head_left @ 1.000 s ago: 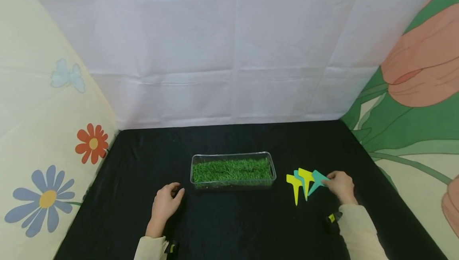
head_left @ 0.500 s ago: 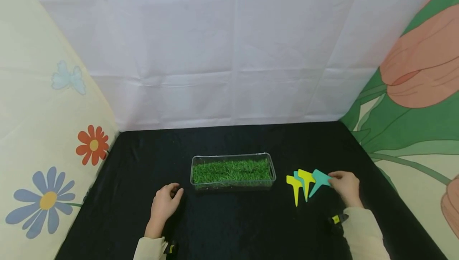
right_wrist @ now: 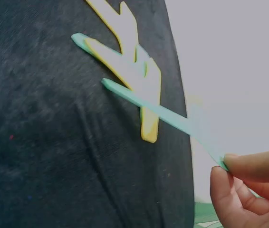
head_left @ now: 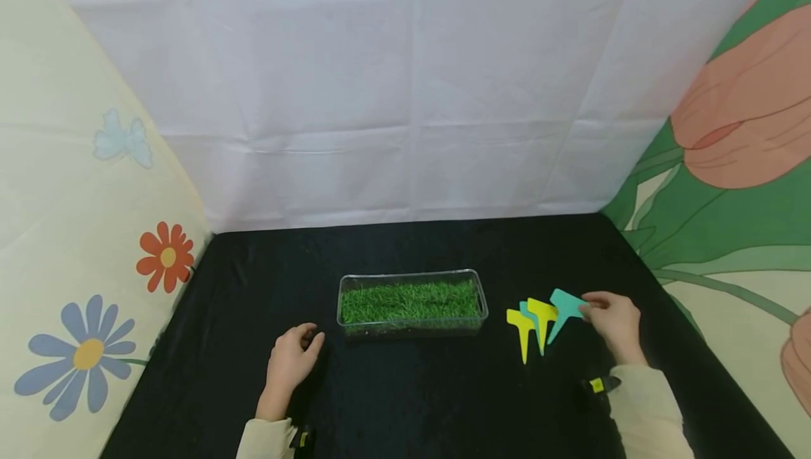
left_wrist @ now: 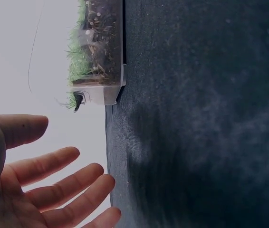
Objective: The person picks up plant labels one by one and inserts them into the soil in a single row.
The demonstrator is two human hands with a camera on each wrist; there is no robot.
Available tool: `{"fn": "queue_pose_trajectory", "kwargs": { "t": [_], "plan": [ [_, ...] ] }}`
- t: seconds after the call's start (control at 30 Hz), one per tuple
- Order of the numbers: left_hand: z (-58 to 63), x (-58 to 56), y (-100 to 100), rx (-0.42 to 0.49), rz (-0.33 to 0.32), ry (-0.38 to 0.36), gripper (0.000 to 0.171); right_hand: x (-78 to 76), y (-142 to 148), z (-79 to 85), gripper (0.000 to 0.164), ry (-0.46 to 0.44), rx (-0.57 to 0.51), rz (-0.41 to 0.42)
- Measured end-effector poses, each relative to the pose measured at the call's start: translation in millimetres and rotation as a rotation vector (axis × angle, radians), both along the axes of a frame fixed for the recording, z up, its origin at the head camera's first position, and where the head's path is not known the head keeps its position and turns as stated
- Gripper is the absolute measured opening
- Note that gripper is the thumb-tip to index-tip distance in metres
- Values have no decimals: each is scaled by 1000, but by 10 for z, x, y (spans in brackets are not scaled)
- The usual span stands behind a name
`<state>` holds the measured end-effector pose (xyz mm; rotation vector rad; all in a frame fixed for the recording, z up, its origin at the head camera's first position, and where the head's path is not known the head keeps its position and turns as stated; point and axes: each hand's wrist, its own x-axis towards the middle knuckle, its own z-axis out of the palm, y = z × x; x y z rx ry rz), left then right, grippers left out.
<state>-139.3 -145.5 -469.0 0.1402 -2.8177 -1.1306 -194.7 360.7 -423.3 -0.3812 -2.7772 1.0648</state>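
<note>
Pinching a teal T-shaped marker [head_left: 564, 310] by one end of its crossbar, the right hand [head_left: 613, 325] is to the right of the clear tray [head_left: 412, 329], beyond the other markers. In the right wrist view the thumb and fingertips meet on that end, and the stem slants away from them, its narrow tip passing across the yellow marker next to it. The held piece seems to be raised off the black surface [head_left: 412, 395], though the angle makes it hard to tell whether any part of it touches.

Between the right hand and the tray lie three more markers in an overlapping fan: a yellow marker [head_left: 523, 336] nearest the tray, a second teal marker [head_left: 534, 318] in the middle, partly covered, and another yellow marker [head_left: 542, 315] on top of it. All their stems point toward the person.

Dense green grass [head_left: 408, 300] fills the tray, and the left wrist view shows dark soil [left_wrist: 101, 42] through its wall. The left hand [head_left: 293, 360] is just off the tray's left front corner, apart from it, relaxed and free, with fingers loosely spread. Behind the tray rises a creased white cloth [head_left: 412, 93].
</note>
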Motion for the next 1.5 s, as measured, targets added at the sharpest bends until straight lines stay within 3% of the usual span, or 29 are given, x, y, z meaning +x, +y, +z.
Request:
{"fn": "queue_pose_trajectory", "kwargs": {
  "t": [0.37, 0.67, 1.0, 1.5],
  "plan": [
    [-14, 13, -5, 10, -15, 11, 27, 4, -115, 156, 21, 69, 90, 9],
    [8, 17, 16, 19, -11, 15, 27, 39, -294, 287, 13, 211, 167, 13],
    [14, 12, 11, 19, -13, 8, 28, 45, -421, 304, 9, 325, 185, 7],
    [41, 16, 17, 21, -17, 25, 27, 82, -583, 304, 7, 428, 194, 26]
  ]
}}
